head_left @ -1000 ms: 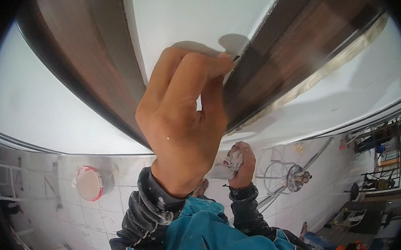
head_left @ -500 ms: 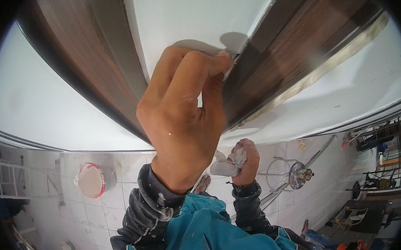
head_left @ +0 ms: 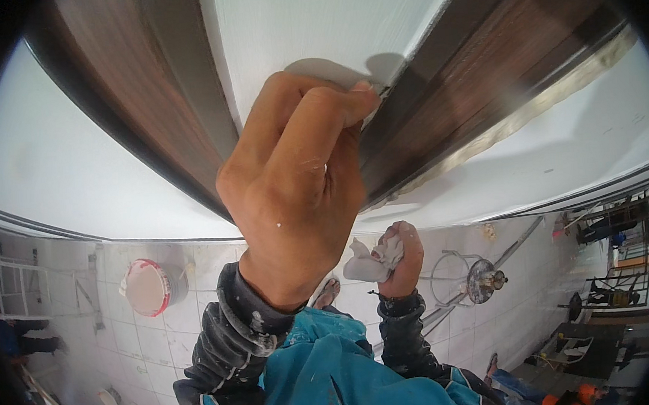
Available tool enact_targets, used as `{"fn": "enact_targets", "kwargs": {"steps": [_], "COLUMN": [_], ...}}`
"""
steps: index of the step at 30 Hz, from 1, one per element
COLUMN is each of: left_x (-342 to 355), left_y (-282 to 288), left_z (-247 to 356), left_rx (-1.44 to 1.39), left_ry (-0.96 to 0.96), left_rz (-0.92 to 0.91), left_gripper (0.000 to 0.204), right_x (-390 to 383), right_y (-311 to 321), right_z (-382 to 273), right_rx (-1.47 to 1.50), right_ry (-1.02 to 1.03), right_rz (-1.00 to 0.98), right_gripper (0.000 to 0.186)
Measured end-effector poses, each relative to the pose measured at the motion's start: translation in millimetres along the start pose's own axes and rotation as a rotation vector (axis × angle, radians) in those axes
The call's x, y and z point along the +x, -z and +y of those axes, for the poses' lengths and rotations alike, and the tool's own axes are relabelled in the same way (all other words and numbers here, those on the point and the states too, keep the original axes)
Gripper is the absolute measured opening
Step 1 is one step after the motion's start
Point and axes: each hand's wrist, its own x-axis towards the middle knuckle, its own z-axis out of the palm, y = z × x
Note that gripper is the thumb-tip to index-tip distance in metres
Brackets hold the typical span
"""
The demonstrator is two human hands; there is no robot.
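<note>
My left hand [head_left: 292, 174] is raised against the white panel [head_left: 341, 13], fingers curled and tips pinched at the seam beside the dark wood-grain trim on the right [head_left: 481, 71]; a small piece of something at the fingertips is too hidden to name. Below and to its right, my right hand [head_left: 404, 261] grips a crumpled pale cloth [head_left: 370, 267]. Another dark wood trim [head_left: 143, 80] runs down the panel's left side. A cream strip [head_left: 507, 122] edges the right trim.
A paint bucket [head_left: 144, 286] sits on the tiled floor [head_left: 139, 351] at left, near a ladder [head_left: 22, 287] and a person's legs [head_left: 33, 339]. At right are a metal stand [head_left: 481, 285], piled furniture [head_left: 609, 288] and another person's jeans-clad leg [head_left: 522, 388].
My right hand with the cloth has risen slightly and shifted right. My left hand stays at the seam, its finger gap narrower. A person's legs show more clearly by the ladder.
</note>
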Motion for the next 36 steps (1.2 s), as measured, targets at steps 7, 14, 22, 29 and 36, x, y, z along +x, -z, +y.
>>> {"fn": "enact_targets", "kwargs": {"steps": [7,14,22,29,36], "left_x": [-12.8,-18.8,-15.8,-32.8,-100.8], "left_y": [2.3,4.5,19.6,21.7,35.8], "left_z": [-5.2,-9.5,1.5,-1.0,-2.9], "left_rx": [0.028,-0.068,-0.169,-0.208,-0.382], "left_ry": [-0.015,0.044,0.248,0.289,0.601], "left_rz": [-0.02,-0.043,-0.03,0.018,-0.138], "left_gripper": [0.011,0.011,0.02,0.013,0.012], "right_x": [-3.7,-5.8,-13.2,-13.7,-27.7], "right_y": [-1.5,1.8,-2.4,-5.9,-32.6], "right_z": [-2.1,-0.8,-3.1,-5.3,-21.5], "right_rx": [0.018,-0.001,0.013,-0.046,-0.252], "right_ry": [-0.02,0.009,0.005,0.05,0.22], "right_rz": [0.025,0.008,0.001,-0.004,-0.03], "right_gripper": [0.02,0.016,0.018,0.016,0.015]}}
